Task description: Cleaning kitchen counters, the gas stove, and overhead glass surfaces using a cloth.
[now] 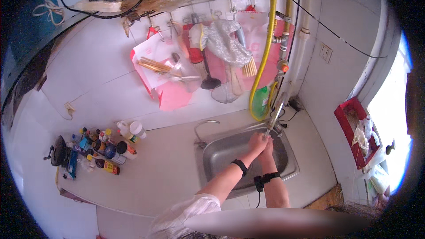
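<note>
Both hands are close together over the right part of a stainless steel sink [212,154], under the end of a metal faucet spout [276,114]. My left hand [258,143] lies against my right hand [268,146], and their fingers meet at the spout's outlet. Whether either hand grips anything is too small to tell. Black straps circle both wrists, and a black cable hangs from a small box at the right one. A thin curved metal tap [206,122] stands at the sink's back left corner.
Bottles and jars [111,149] crowd the counter's left end. On the back wall hang a ladle [210,81], a wire strainer [225,93] and a silver cloth [224,41]. A yellow hose [264,59] runs down beside a green bottle [260,101]. A red box [352,132] is at right.
</note>
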Available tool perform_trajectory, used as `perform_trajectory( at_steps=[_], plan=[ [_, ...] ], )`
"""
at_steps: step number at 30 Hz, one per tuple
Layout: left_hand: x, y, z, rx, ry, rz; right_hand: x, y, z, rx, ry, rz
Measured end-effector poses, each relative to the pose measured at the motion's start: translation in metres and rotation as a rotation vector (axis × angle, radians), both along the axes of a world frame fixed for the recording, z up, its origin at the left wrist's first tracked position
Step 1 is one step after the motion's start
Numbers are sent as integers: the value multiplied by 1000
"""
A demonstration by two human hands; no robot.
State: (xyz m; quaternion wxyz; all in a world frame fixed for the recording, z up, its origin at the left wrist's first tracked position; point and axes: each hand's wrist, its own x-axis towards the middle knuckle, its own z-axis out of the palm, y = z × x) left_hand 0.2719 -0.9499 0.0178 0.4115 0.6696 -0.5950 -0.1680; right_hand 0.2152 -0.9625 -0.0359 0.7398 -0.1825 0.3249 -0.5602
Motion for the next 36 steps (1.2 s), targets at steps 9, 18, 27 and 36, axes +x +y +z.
perform_trajectory(
  at_steps=[9, 18, 27, 36],
  plan=[
    [4, 2, 8, 40, -42, -151, -6, 5, -26, 39, 290, -54],
    [13, 13, 34, -209, -255, -598, -44, 39, 65, 154, -247, 83],
    [-11, 26, 39, -142, -299, -243, -34, 2, -1, 103, -337, 22],
    [-8, 8, 25, -140, -106, -242, -25, 5, -9, 65, -284, -56]
  ],
)
